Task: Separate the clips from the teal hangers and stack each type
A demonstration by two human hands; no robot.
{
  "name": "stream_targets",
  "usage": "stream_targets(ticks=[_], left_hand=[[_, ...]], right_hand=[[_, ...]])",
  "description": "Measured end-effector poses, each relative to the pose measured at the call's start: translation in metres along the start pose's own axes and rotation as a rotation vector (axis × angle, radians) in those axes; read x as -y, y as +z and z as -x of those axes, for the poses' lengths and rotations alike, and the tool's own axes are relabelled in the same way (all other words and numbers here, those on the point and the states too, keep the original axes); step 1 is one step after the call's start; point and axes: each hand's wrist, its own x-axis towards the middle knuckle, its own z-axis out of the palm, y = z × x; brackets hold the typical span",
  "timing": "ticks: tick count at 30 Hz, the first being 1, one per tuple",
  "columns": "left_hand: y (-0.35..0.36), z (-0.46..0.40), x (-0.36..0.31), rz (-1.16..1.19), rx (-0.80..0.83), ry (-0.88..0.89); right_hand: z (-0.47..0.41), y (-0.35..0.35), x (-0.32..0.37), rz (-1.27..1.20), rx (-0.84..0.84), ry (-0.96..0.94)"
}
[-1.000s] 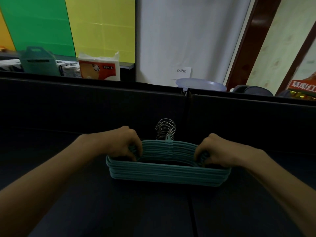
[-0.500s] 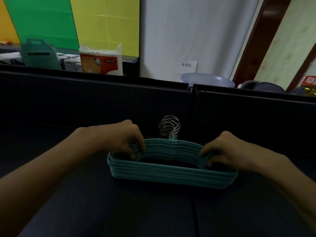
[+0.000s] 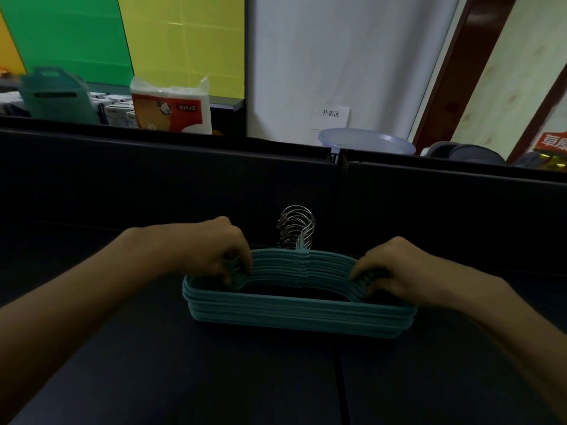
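One stack of teal hangers (image 3: 299,305) lies flat on the dark counter (image 3: 184,363), just in front of the upright dark partition (image 3: 153,185), with the metal hooks (image 3: 297,230) bunched together and standing up at the far side. The left hand (image 3: 211,253) and the right hand (image 3: 395,268) each curl their fingers over one shoulder of the upper hangers, pinching the strands there; a grip at both ends probably keeps the pile square, or readies it for lifting. The stack is one; its layers run to roughly ten, though edges merge in the dim light and an exact count cannot be given. No clips can be made out, so they may be hidden or elsewhere. Beyond the partition stand one paper-roll packet (image 3: 171,108) and one pale blue basin (image 3: 366,142).
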Motion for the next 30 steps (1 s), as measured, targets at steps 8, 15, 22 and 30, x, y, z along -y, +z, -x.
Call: stream_targets(ticks=[8,15,22,30], left_hand=[[-0.005,0.003,-0.01,0.037,-0.037,0.015],[-0.006,-0.002,-0.013,-0.013,-0.015,0.03],[-0.007,-0.005,-0.013,0.007,-0.051,0.039],[0.004,0.0,-0.008,-0.034,-0.037,0.007]], right_hand=[[-0.005,-0.006,0.001,-0.034,-0.006,-0.009],[-0.012,-0.003,0.003,0.032,0.099,0.047],[-0.014,0.008,-0.002,0.031,0.088,0.112],[-0.007,0.01,-0.003,-0.004,0.127,0.089]])
